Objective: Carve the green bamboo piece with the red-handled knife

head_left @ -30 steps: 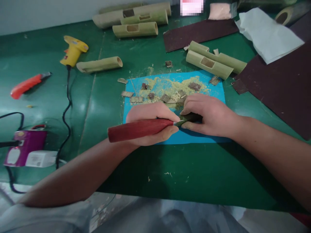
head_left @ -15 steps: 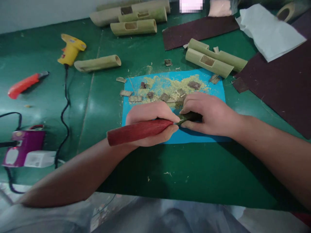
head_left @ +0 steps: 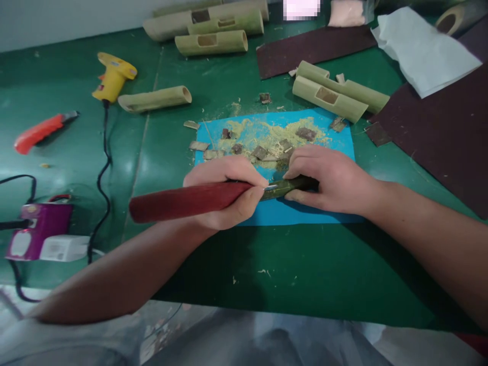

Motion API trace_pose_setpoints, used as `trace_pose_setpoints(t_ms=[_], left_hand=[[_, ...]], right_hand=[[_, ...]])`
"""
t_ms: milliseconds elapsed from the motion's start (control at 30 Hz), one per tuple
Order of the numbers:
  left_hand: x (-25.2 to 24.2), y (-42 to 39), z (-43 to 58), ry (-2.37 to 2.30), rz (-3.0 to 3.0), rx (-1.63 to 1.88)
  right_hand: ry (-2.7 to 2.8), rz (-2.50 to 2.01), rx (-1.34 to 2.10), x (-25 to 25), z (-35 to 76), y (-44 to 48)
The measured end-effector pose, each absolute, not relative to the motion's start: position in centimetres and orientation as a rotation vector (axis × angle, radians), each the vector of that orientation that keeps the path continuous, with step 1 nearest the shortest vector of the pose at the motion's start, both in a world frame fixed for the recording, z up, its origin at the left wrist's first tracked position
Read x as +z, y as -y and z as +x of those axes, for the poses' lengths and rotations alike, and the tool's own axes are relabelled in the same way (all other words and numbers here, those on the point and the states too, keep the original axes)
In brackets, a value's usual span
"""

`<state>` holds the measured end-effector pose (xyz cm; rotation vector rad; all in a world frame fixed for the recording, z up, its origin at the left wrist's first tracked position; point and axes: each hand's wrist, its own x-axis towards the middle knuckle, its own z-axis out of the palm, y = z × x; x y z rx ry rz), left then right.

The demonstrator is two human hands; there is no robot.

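Head view: left hand [head_left: 217, 170] is closed around red-handled tool [head_left: 190, 202], its thin metal tip appearing against dark green piece [head_left: 281, 189]. Right hand [head_left: 331, 175] grasps this piece between thumb and fingers, one end hidden inside hand. Piece is located over front part of blue sheet [head_left: 267, 217]; whether touching sheet, cannot tell. Behind hands, yellowish shavings [head_left: 263, 133] lie on sheet, with brown chips [head_left: 306, 133] among them.
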<state>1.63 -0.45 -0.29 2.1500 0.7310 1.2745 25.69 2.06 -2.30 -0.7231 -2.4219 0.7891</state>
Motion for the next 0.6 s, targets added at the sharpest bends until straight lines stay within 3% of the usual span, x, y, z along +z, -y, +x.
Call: trace_pose_setpoints(t_ms=[600], left_hand=[[0.67, 0.56, 2.41, -0.742, 2.227, 1.147]], right_hand=[[2.396, -0.707, 0.776, -2.38, 25.63, -2.03]])
